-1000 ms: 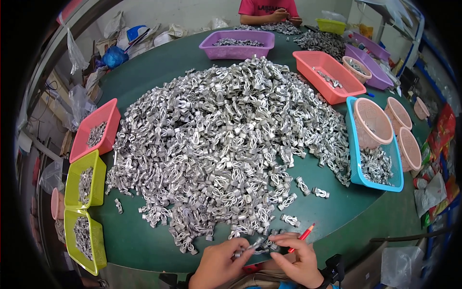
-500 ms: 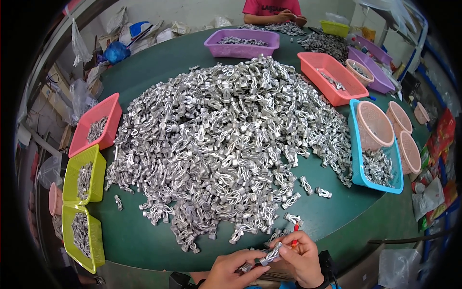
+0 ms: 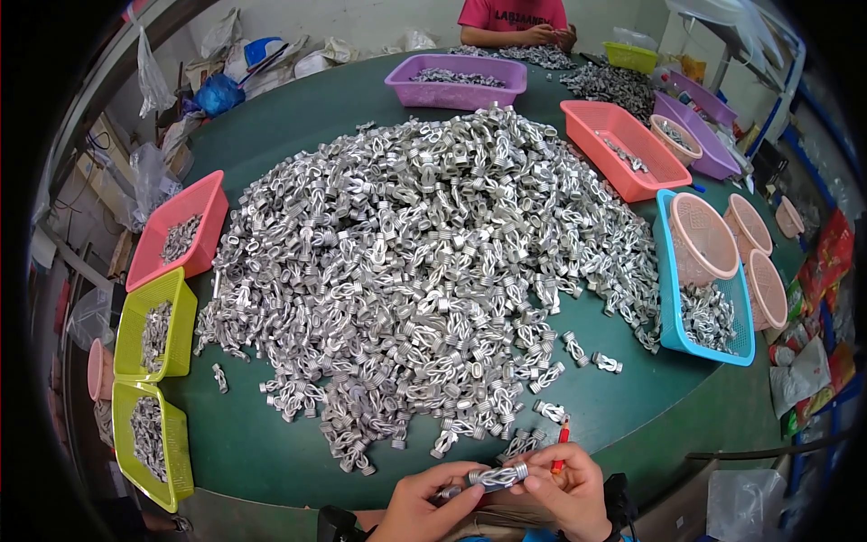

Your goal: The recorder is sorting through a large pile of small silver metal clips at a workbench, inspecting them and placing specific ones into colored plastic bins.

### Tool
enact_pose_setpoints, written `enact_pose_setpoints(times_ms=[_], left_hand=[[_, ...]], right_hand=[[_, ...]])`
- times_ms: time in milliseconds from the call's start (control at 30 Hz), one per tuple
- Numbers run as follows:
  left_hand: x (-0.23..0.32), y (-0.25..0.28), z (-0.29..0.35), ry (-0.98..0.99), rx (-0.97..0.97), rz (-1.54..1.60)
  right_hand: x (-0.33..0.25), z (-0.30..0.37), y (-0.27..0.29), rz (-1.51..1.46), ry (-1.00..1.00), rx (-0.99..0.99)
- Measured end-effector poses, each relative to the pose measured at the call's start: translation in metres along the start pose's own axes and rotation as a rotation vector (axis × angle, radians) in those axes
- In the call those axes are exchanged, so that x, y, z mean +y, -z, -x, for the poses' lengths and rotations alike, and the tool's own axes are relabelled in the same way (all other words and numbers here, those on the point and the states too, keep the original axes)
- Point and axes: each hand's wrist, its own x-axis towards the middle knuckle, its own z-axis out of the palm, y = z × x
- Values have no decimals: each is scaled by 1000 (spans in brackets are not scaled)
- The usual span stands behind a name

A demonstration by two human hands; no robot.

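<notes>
Along the worktop's (image 3: 632, 415) left edge, two yellow-green baskets (image 3: 184, 456) are holding small metal parts. A heap (image 3: 406, 271) of these is covering the middle. At the near edge, our left hand (image 3: 423, 508) is gripping the left end of a looped metal fitting (image 3: 498, 477); our right hand (image 3: 574, 499) is pinching its ribbed right end and retaining a red pencil (image 3: 562, 443). Near the right edge, a blue basket (image 3: 666, 271) is containing more parts.

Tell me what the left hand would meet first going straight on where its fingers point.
Beyond the silvery metal piece at its fingertips, the left hand would probably meet the right hand first, though depth is unclear in this single view.
</notes>
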Motion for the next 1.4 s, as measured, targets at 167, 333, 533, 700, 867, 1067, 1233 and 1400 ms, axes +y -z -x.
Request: enact_pose_setpoints(times_ms=[167,333,533,700,867,1067,1233,1400], left_hand=[[1,1,-1,-98,56,-70],[0,8,-4,-495,-60,-435],[3,-1,-3,-344,93,-379],[1,-2,-5,-352,107,-402],[0,-2,-5,-372,116,-371],[-2,-2,-5,-378,127,-368],[-4,-6,-7,-361,140,-409],[-5,-5,-8,-297,134,-417]], right_hand=[[3,-2,-3,-74,62,-83],[1,-2,0,-76,92,-119],[2,-1,2,-18,172,-131],[1,-1,2,-32,188,-138],[6,-3,4,-19,167,-131],[6,-4,4,-21,177,-120],[3,-1,3,-5,189,-78],[6,-1,5,5,169,-69]])
